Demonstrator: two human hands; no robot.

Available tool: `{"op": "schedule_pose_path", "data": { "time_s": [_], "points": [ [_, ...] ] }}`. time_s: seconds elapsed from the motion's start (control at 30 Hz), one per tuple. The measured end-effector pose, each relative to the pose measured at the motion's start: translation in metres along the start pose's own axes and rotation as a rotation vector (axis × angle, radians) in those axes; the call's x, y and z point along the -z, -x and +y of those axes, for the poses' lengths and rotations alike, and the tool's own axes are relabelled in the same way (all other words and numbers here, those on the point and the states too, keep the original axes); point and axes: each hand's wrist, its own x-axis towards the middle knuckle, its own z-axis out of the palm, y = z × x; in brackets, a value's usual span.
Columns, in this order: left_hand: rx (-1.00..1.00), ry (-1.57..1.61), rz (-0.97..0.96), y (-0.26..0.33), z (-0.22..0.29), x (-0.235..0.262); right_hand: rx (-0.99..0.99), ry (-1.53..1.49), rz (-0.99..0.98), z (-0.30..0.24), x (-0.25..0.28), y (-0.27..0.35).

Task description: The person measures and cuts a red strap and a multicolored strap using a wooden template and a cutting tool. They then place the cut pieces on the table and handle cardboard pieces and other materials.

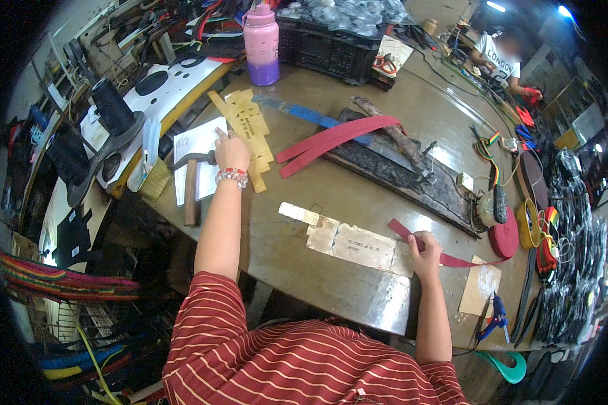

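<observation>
My left hand (230, 150) lies over a white paper (181, 182) with a drawing and writing on it, fingers stretched out. Beside its thumb is the head of a wooden-handled hammer (191, 192); whether they touch I cannot tell. Yellow stepped card templates (253, 131) lie just right of that hand. Between thumb and fingers, my right hand (424, 253) grips a dark red strap (400, 229) near its free end. This strap runs right to a roll (503, 239). A worn, pale cutting template (358, 244) lies left of my right hand, its right end near the fingers.
A dark slab (398, 172) carries folded red straps (344, 135) and a blue-stained metal ruler (297, 111). Behind stand a pink-purple bottle (261, 47) and a black crate (324, 50). A blue glue gun (496, 317) sits near the right edge. Another person (498, 57) works far right.
</observation>
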Motion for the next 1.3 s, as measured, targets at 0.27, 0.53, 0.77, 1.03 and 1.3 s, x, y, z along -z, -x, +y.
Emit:
{"op": "schedule_pose_path", "data": {
  "time_s": [0.27, 0.53, 0.77, 1.03, 1.3],
  "points": [
    [0.002, -0.009, 0.012, -0.001, -0.003, -0.007, 0.052, -0.005, 0.012, 0.000, 0.000, 0.000],
    [0.004, 0.014, -0.012, 0.001, 0.002, 0.003, 0.029, 0.019, 0.002, 0.000, 0.000, -0.001],
    [-0.007, 0.039, 0.014, 0.001, 0.000, 0.003, 0.009, 0.015, -0.009, 0.000, 0.000, -0.001],
    [-0.004, 0.038, 0.011, -0.001, -0.002, -0.005, 0.038, 0.011, 0.009, 0.002, -0.001, -0.001],
    [-0.003, 0.029, 0.057, -0.002, -0.003, -0.008, 0.021, 0.007, 0.002, 0.002, -0.002, -0.001]
  ]
}}
